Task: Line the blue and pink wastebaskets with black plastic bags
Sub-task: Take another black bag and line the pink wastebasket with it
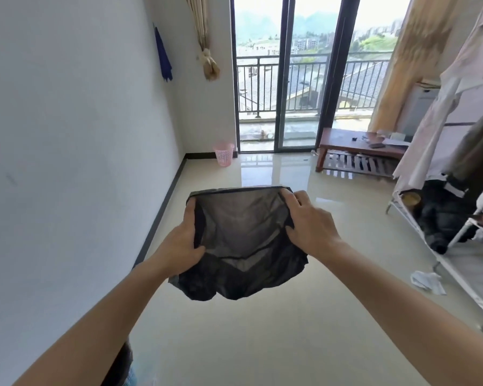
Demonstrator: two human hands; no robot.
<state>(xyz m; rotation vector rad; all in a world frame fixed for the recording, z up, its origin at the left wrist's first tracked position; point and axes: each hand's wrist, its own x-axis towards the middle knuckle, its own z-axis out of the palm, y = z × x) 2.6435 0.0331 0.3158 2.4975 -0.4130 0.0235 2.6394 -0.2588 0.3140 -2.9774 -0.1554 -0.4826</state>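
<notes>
A thin black plastic bag (243, 240) hangs in the air in front of me, its mouth pulled wide between both hands. My left hand (183, 240) pinches the bag's left edge and my right hand (310, 221) grips its right edge. The pink wastebasket (223, 154) stands upright and unlined on the floor far ahead, in the corner by the left wall and the balcony door. At the bottom edge, a bit of blue (130, 377) shows beside a dark patch under my left forearm; I cannot tell whether it is the blue wastebasket.
A white wall (67, 162) runs close along the left. A low wooden bench (360, 147) stands at the back right by the sliding glass door (279, 79). A clothes rack (444, 190) with hanging garments fills the right side, with crumpled paper (427, 281) on the tiled floor.
</notes>
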